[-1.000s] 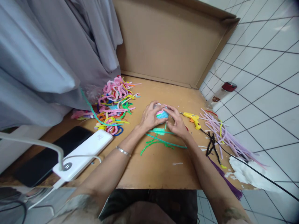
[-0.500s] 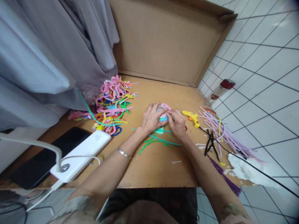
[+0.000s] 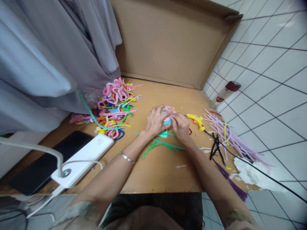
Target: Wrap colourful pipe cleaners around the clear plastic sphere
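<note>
A small bundle of pipe cleaners (image 3: pixel 167 120) in pink, blue and green lies between my hands at the middle of the table. My left hand (image 3: pixel 157 120) is wrapped over its left side and holds it down. At its right edge, my right hand (image 3: pixel 180 126) pinches with thumb and forefinger, touching the bundle; its fingertips partly cover the spot. Beneath my wrists are loose teal and green pipe cleaners (image 3: pixel 153 147). A yellow glue gun (image 3: pixel 195 120) rests just right of my right hand, its nozzle pointing toward it.
A tangled heap of coloured pipe cleaners (image 3: pixel 115 105) lies back left. A white power bank (image 3: pixel 83 159) and a black phone (image 3: pixel 74 140) sit front left. Lilac pipe cleaners (image 3: pixel 230 137), black-handled pliers (image 3: pixel 216 147) and a bottle (image 3: pixel 224 94) stand or lie at right. Cardboard (image 3: pixel 168 44) walls the back.
My right hand has shifted very slightly left and its fingers have changed angle at the bundle's edge. My left hand keeps its place on the bundle.
</note>
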The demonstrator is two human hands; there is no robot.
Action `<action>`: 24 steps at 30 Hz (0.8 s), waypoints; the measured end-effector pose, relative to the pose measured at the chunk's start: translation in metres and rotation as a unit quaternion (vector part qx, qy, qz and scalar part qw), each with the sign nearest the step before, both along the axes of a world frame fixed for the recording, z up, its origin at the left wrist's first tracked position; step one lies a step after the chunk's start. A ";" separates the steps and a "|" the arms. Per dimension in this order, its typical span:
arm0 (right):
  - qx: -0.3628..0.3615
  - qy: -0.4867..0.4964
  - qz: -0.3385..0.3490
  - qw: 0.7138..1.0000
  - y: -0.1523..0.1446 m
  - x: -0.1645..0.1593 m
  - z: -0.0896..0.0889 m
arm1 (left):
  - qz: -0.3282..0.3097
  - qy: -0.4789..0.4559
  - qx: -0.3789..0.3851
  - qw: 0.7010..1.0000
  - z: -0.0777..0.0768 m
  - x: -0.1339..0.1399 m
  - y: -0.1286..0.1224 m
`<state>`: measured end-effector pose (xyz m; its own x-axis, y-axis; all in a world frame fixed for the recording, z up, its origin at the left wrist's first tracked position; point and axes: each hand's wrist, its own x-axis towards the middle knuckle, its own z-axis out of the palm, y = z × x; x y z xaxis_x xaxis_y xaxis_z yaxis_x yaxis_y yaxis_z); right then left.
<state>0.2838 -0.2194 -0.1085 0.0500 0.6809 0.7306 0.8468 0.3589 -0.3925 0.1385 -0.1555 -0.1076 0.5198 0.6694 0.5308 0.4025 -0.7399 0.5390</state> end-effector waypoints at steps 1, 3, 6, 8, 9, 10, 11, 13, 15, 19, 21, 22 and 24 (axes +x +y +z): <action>0.002 0.003 0.001 1.000 0.000 0.000 -0.001 | 0.004 0.008 0.008 1.000 0.000 0.000 0.000; 0.014 0.007 0.001 1.000 0.001 0.001 -0.002 | 0.015 0.026 0.026 0.999 -0.001 0.001 0.000; 0.039 0.002 0.007 0.999 0.001 0.000 -0.003 | 0.031 0.048 0.053 0.997 -0.003 0.001 0.001; 0.051 -0.006 0.018 0.999 0.001 0.000 -0.002 | 0.035 0.052 0.062 0.996 -0.004 0.001 0.004; 0.054 -0.011 0.022 0.998 0.001 0.000 0.000 | 0.036 0.050 0.062 0.996 -0.004 0.001 0.005; 0.054 -0.016 0.022 0.998 0.001 0.001 0.001 | 0.036 0.045 0.060 0.997 -0.004 0.000 0.007; 0.053 -0.018 0.015 0.998 0.001 0.003 0.003 | 0.037 0.038 0.055 0.997 -0.004 -0.001 0.008; 0.052 -0.014 -0.027 0.998 0.002 0.010 0.006 | 0.047 0.012 0.040 0.998 -0.005 -0.003 0.012; 0.046 0.001 -0.107 0.993 0.004 0.024 0.010 | 0.062 -0.026 0.026 0.997 -0.008 -0.005 0.016; -0.055 -0.005 -0.323 0.945 0.004 0.059 0.015 | 0.082 -0.094 0.002 0.992 -0.017 -0.007 0.023; -0.154 -0.053 -0.428 0.889 0.001 0.071 0.015 | 0.094 -0.115 -0.007 0.989 -0.020 -0.006 0.025; -0.210 -0.082 -0.458 0.860 0.000 0.074 0.014 | 0.100 -0.122 -0.012 0.987 -0.021 -0.006 0.026; -0.303 -0.122 -0.485 0.811 -0.003 0.078 0.012 | 0.111 -0.131 -0.019 0.985 -0.021 -0.005 0.027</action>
